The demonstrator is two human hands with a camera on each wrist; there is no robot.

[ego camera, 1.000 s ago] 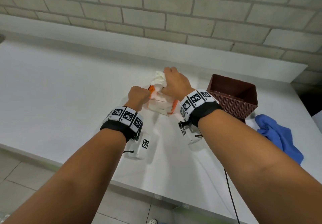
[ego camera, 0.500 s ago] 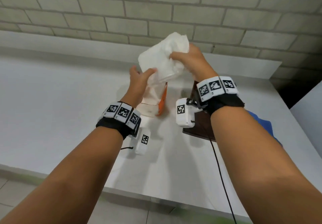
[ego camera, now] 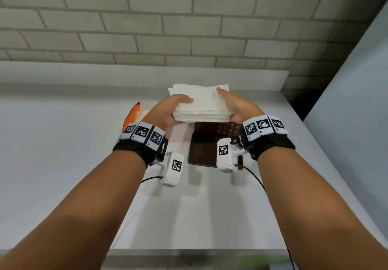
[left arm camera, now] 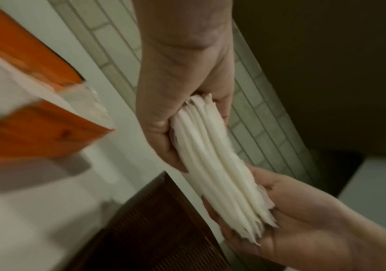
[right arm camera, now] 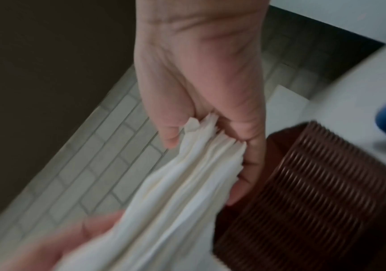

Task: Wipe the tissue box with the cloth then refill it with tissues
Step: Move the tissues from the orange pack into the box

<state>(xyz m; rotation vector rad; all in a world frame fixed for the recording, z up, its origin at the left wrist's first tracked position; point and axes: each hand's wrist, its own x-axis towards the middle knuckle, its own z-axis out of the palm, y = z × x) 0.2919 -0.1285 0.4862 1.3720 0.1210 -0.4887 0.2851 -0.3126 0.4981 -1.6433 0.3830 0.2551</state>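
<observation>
Left hand (ego camera: 168, 112) and right hand (ego camera: 237, 108) each clamp one end of the tissue stack (ego camera: 201, 105), held above the brown woven tissue box (ego camera: 202, 145) near the worktop's (ego camera: 63, 143) back edge. Risk: the loose stack sags or fans between grips, catching the rim. Orange wrapper (ego camera: 132, 114) lies left.

The head view looks forward and down from above onto the stack of folded white tissues (ego camera: 201, 103), the brick wall beyond. Each wrist view looks along its own hand, very close to the stack (left arm camera: 222, 176) (right arm camera: 182, 198) edge-on. All three share the stack and the dark brown ribbed box (ego camera: 204, 141) (left arm camera: 155, 225) (right arm camera: 308, 199) just below it.
</observation>
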